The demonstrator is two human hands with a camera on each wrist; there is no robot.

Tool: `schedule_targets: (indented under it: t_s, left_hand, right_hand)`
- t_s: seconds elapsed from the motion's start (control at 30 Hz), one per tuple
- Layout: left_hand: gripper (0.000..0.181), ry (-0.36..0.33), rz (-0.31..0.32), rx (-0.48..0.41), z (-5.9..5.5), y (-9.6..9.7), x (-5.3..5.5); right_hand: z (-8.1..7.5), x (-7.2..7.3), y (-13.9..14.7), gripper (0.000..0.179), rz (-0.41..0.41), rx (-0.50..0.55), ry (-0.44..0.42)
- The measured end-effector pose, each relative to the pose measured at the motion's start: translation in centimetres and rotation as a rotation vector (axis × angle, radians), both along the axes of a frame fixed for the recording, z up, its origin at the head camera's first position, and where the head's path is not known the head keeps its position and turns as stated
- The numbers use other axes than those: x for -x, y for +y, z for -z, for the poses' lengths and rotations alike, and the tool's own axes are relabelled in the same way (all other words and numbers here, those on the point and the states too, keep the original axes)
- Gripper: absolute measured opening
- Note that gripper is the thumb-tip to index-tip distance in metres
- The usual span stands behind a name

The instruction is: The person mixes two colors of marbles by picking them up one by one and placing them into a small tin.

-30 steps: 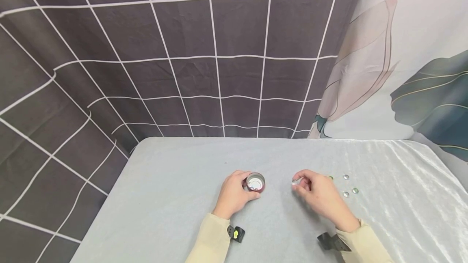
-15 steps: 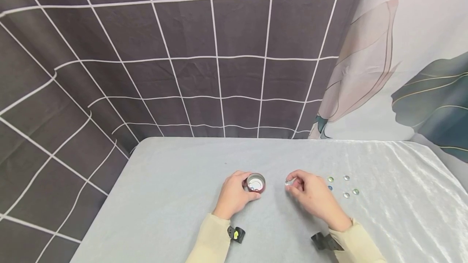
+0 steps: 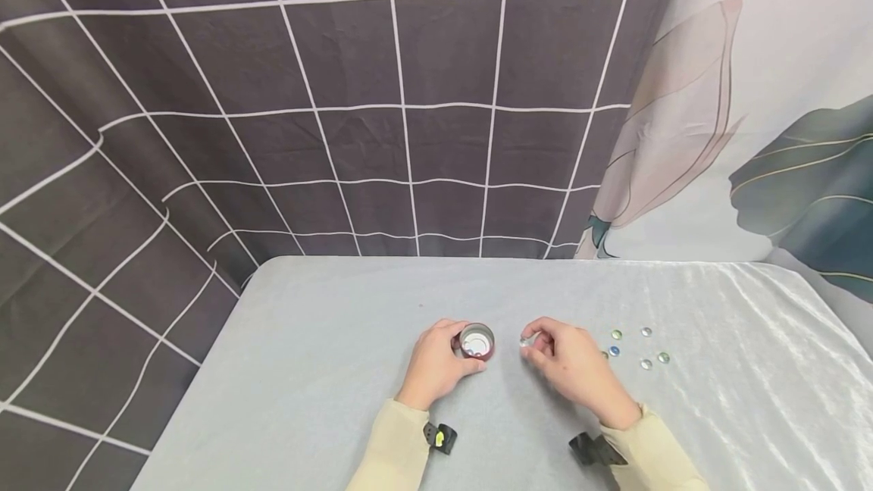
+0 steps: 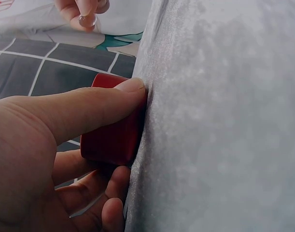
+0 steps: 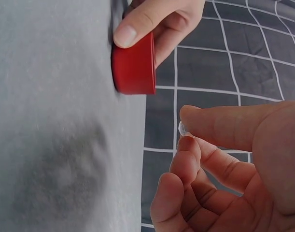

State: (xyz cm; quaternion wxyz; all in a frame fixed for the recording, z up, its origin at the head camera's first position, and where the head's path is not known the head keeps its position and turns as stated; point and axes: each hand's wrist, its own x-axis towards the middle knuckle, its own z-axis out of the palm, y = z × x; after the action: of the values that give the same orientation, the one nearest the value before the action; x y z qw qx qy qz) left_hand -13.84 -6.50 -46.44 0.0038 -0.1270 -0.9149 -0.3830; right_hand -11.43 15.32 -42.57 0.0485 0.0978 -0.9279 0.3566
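A small round red tin [image 3: 492, 345], open at the top and silvery inside, stands on the pale cloth. Something small, likely glass beads, lies at its bottom. My left hand [image 3: 433, 364] grips the tin, and the left wrist view shows the thumb on the red wall [image 4: 113, 140]. To the right of the tin, my right hand [image 3: 573, 364] pinches a clear glass bead [image 5: 181, 128] between thumb and fingertips, above the cloth and apart from the tin. The other fingers of that hand are bent. Part of the tin's side is hidden by my left hand.
Several flattened glass beads lie right of my right hand: a blue bead [image 3: 614, 351], green beads [image 3: 664, 358] and clear beads [image 3: 646, 332]. One green bead is partly hidden by that hand. A dark gridded curtain [image 3: 443, 142] hangs behind the cloth-covered table [image 3: 327, 370].
My right hand has moved left toward the tin with the clear bead pinched in it, uncovering the blue bead and green beads behind it. The left hand and tin have stayed in place.
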Motion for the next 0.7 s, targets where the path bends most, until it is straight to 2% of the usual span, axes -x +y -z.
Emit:
schedule_targets:
  t_s: [0.7]
  left_hand:
    - [0.052,-0.006,-0.009,0.008,-0.2,0.1,0.0]
  right_hand:
    - [0.6,0.4,-1.6,0.013,-0.043,0.023,-0.013]
